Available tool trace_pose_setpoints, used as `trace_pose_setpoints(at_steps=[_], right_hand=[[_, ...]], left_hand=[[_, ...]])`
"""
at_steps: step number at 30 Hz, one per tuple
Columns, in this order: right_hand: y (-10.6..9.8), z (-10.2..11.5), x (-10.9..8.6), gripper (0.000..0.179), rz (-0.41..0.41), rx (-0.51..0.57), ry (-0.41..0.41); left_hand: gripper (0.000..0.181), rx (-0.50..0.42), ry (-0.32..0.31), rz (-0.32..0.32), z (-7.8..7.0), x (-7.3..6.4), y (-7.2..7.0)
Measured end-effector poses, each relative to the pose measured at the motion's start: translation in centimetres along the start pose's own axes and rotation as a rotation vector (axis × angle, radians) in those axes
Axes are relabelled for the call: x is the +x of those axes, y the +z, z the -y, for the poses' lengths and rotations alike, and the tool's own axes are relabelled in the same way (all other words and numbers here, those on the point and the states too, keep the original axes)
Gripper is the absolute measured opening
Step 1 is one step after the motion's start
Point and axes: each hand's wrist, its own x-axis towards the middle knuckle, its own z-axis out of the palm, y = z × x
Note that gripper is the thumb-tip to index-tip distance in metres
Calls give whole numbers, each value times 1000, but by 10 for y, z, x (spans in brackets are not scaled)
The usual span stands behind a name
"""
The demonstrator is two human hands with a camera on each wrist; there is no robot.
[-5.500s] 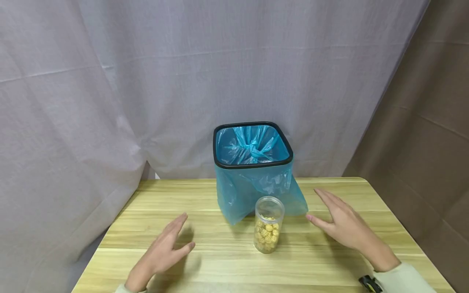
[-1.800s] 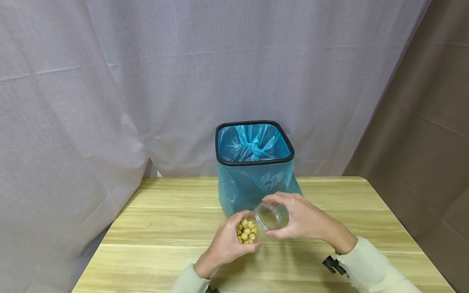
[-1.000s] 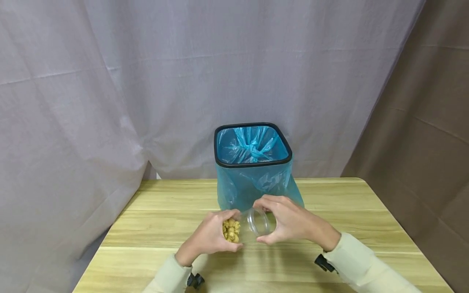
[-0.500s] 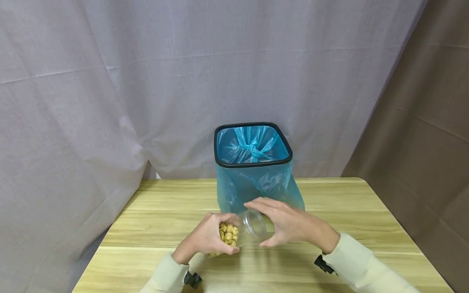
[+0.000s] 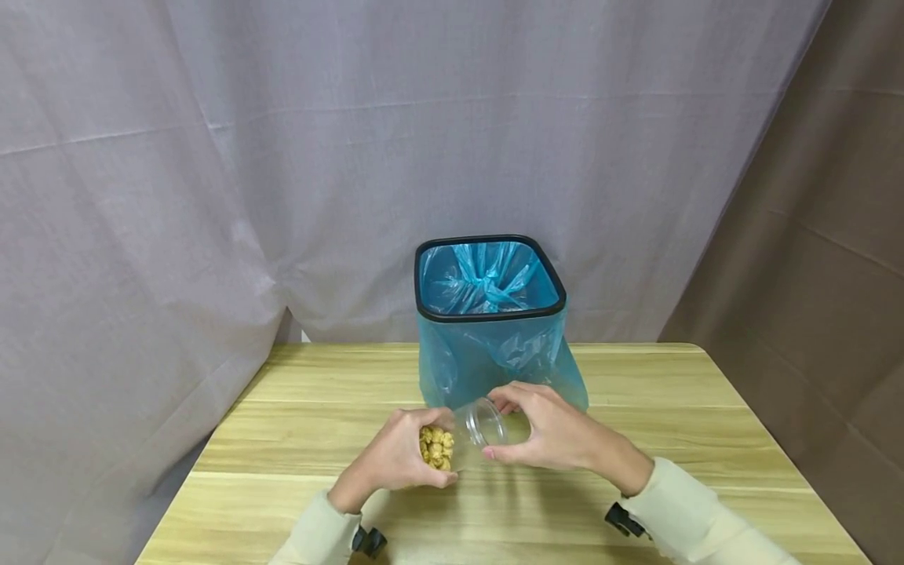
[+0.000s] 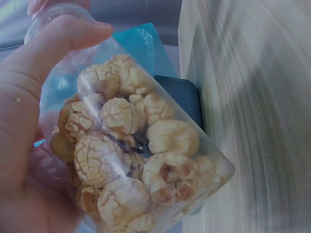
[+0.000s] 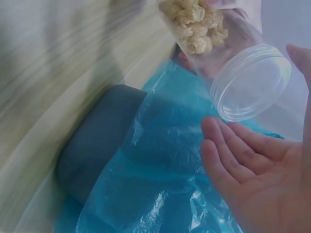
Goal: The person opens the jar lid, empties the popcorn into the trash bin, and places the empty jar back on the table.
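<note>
A clear plastic jar (image 6: 146, 116) part-filled with caramel popcorn (image 5: 436, 449) lies tilted in my left hand (image 5: 399, 455), its lidded end toward the right. My left fingers and thumb curl round the jar's body, as the left wrist view shows up close. At the other end sits a clear round lid (image 7: 252, 82). My right hand (image 5: 554, 431) is at this lid, thumb on one side and fingers on the other, with fingertips right at its rim. The right wrist view shows those fingers (image 7: 243, 150) fairly straight, with the palm away from the lid.
Behind the hands stands a bin with a black rim (image 5: 494, 317) and a blue plastic bag (image 5: 459, 365) lining it and hanging over its outside. The wooden table (image 5: 318, 384) ends at a grey curtain (image 5: 339, 157) at the back. A brown curtain (image 5: 812, 314) hangs on the right.
From standing upright on the table, the jar has been picked up and tilted by my left hand, then moved left. My right hand has come to the lid, loosened around it, and drawn in again.
</note>
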Motion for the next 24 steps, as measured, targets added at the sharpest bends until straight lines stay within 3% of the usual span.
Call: trace_pose_setpoints(at_steps=[6,19,24], right_hand=[[3,1,0,61,7,8,-23],[-6,-3,-2,82,51,-99,-268],[-6,-4,-4,85,23,-83,-239]], left_hand=[[67,46,9,-10,-1,-1,1],[67,57,18,11,-3,-2,1],[67,48,21,4,-3,-3,1]])
